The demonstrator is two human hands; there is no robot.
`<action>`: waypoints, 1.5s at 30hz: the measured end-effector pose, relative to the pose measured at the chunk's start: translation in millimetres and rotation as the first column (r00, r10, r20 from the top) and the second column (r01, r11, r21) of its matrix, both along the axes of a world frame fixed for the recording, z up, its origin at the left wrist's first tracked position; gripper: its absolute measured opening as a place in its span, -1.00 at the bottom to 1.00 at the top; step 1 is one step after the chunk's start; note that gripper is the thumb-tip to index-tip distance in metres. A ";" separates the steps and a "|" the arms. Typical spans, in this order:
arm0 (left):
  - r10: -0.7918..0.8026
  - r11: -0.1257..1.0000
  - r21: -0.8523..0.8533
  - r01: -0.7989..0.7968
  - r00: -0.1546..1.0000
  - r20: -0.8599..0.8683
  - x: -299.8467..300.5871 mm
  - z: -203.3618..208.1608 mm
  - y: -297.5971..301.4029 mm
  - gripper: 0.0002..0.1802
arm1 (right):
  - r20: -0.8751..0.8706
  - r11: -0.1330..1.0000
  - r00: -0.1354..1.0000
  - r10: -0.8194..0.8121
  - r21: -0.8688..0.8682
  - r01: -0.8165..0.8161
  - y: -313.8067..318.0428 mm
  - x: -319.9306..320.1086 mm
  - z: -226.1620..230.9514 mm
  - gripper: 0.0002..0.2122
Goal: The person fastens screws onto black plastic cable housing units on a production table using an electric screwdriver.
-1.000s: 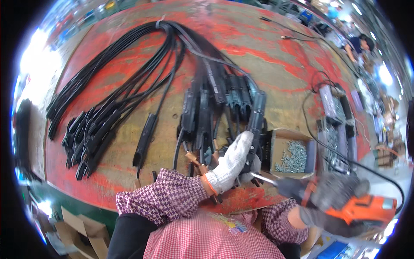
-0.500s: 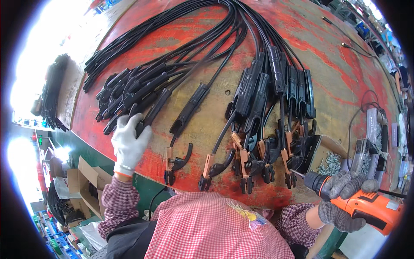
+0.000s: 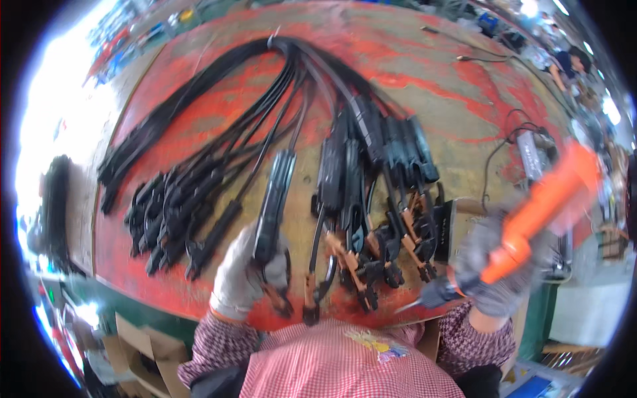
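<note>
On the worn red counter (image 3: 458,126), my left grip (image 3: 239,275) has come from the pile of cable ends (image 3: 162,219) to the lone black handle (image 3: 275,199).
My right grip (image 3: 494,265), clenched on the orange drill (image 3: 541,212), has swung it upward in a blur, its bit (image 3: 410,305) apart from the copper clamps (image 3: 345,257); I judge that one handle is now in hand and the drill is between uses. The handle slants over the counter's near side, its lower end grasped in my left grip. Wide bare room lies far right; the front edge runs close below my left grip; only a narrow strip parts handle from right-hand cluster (image 3: 332,179).
</note>
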State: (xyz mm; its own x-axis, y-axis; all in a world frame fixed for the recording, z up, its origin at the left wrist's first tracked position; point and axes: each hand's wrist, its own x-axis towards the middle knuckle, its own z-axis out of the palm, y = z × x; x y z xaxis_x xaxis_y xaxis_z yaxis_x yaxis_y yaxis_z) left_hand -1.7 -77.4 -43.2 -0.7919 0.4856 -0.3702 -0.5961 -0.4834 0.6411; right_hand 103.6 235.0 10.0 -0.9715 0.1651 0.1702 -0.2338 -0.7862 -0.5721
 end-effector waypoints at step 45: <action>-0.401 0.859 0.342 0.381 0.916 -0.015 -13.3 43.4 102.2 -0.48 | 0.010 0.591 0.914 -0.406 0.766 0.254 -34.1 -111.5 2.2 -0.41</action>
State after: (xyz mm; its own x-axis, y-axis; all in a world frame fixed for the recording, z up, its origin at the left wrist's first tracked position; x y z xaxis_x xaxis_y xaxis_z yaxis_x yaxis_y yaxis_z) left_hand -15.1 24.8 0.3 -0.4942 0.8527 -0.1692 -0.8100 -0.3810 0.4459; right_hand -7.9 200.9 12.2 -0.8997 0.3735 0.2258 -0.2319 0.0291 -0.9723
